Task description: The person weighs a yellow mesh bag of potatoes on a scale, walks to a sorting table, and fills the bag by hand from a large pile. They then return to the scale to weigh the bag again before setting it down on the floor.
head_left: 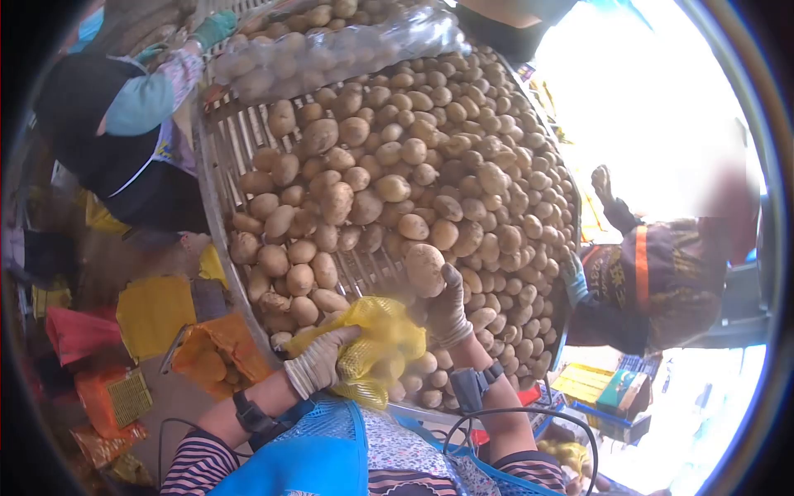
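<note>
My gloved left hand [321, 362] is closed on the edge of a yellow mesh bag [372, 335] at the front of the sorting table. The bag bulges, and what lies inside is hard to make out. Just right of it, my gloved right hand [449, 312] grips a large potato [425, 270], thumb on its right side, above the slats. Loose potatoes [397, 188] lie in a thick heap around and beyond both hands.
A slatted table [236, 145] with a metal rim carries the heap. A clear plastic sheet [347, 54] crosses its far end. Co-workers stand at left [124, 124] and right [653, 273]. An orange bag [219, 351] with potatoes sits left; boxes [620, 393] stand right.
</note>
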Demonstrator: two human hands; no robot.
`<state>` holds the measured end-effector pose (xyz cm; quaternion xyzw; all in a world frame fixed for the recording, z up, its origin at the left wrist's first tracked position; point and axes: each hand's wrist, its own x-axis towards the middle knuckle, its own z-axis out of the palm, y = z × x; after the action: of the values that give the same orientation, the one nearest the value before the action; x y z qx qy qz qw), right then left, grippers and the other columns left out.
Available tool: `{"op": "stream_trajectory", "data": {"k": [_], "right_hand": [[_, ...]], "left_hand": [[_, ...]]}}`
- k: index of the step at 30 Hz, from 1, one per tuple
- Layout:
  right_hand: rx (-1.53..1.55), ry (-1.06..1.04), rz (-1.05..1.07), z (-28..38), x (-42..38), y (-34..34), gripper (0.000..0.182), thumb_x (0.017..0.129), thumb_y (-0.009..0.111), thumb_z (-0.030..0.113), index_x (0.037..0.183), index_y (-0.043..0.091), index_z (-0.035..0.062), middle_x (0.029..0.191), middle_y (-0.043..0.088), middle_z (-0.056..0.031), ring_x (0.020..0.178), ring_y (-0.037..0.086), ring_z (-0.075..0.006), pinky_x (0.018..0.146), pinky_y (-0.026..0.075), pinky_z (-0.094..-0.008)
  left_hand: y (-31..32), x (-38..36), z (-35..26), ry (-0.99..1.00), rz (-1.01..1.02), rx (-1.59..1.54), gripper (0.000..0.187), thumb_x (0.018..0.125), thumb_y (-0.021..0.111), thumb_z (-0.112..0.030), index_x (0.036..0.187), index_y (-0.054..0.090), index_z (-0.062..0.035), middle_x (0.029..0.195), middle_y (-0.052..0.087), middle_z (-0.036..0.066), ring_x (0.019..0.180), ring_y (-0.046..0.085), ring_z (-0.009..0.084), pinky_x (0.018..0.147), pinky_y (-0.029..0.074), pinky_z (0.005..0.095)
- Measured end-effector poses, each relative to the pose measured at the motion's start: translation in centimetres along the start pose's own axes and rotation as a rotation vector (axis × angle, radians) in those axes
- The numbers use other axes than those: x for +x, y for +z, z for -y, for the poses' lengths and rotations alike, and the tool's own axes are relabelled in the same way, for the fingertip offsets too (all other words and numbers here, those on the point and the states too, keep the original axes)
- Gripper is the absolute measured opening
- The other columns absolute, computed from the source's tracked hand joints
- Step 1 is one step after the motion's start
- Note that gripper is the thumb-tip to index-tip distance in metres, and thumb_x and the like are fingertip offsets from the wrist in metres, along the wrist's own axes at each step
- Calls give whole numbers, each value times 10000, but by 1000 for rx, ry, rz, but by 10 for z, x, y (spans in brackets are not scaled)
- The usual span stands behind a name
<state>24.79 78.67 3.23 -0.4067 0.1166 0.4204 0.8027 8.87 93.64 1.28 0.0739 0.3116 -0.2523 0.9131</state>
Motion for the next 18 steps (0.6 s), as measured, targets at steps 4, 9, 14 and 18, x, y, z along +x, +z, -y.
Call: {"op": "stream_trajectory", "data": {"k": [4,9,14,18], "right_hand": [[129,-50,102,0,-37,-18,729,766,417,715,1015,551,43,637,570,-86,363,431,-144,315,322,-224],[167,-112,157,-5,-86,-30,769,778,421,722,1058,540,15,766,610,-128,628,569,-222,601,464,-322],[-232,-111,161,-41,-98,-61,636,834,524,519,1219,478,15,1035,577,-99,922,562,-189,817,473,-307],[-494,-130,47,-62,-110,-93,592,882,598,367,1327,444,8,1204,547,-50,1076,516,-136,899,440,-256]], "left_hand": [[28,5,5,6,-57,133,380,959,465,-261,1261,477,-29,1168,588,128,1029,610,242,888,524,393],[36,18,26,-10,14,113,388,974,415,-297,1242,497,-29,1154,596,126,1015,617,240,860,540,372],[66,25,28,13,19,137,364,967,426,-308,1170,539,-28,1078,622,109,960,618,229,899,506,367],[54,36,33,86,-46,198,282,944,499,-266,1092,571,-38,1006,633,94,915,622,214,862,511,351]]}}
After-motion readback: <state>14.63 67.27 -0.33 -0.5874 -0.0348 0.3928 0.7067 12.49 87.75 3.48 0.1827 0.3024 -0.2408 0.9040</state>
